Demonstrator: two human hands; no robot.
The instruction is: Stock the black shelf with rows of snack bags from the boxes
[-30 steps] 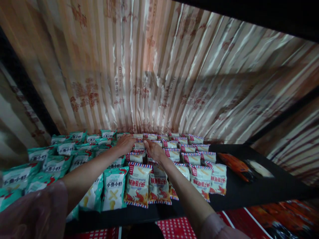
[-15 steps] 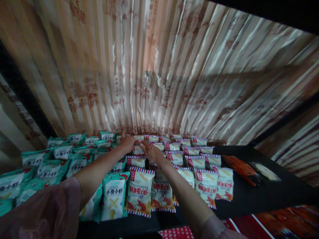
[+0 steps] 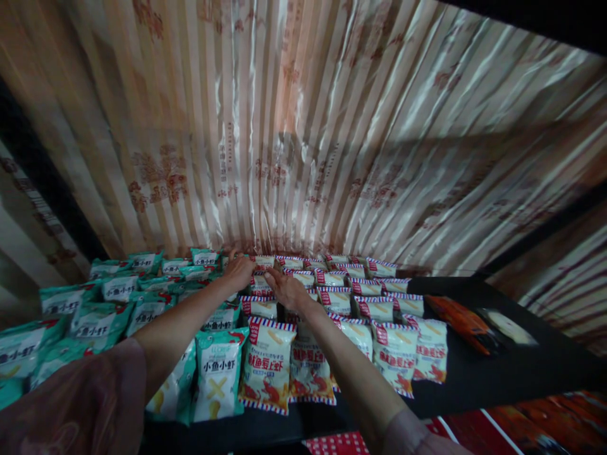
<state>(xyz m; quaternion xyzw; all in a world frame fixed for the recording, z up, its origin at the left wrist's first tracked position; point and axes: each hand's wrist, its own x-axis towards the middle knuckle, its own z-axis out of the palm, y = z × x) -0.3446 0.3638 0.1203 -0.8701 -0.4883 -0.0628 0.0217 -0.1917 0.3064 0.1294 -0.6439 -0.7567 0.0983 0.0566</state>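
Note:
Both arms stretch out over rows of snack bags on a dark shelf. My left hand (image 3: pixel 238 272) is at the back row, its fingers bent around the left edge of a white snack bag (image 3: pixel 263 263) with red print. At that bag's right side is my right hand (image 3: pixel 287 291), thumb and fingers closed near its edge. Another white bag (image 3: pixel 260 286) lies just in front, between the hands. Left of my left hand stand green snack bags (image 3: pixel 205 258). My forearms cover part of the rows, and some fingertips are hard to make out.
Green bags (image 3: pixel 91 325) fill the left side; white bags with striped edges (image 3: pixel 268 363) fill the middle. An orange packet (image 3: pixel 459 321) and a flat pale packet (image 3: pixel 508 326) lie on the black shelf (image 3: pixel 493 373) at right. Behind hangs a pleated, printed sheet (image 3: pixel 303 139).
Both hands stay at the same back-row bag, with only a very slight shift. The view has moved a little; the bags stand as before.

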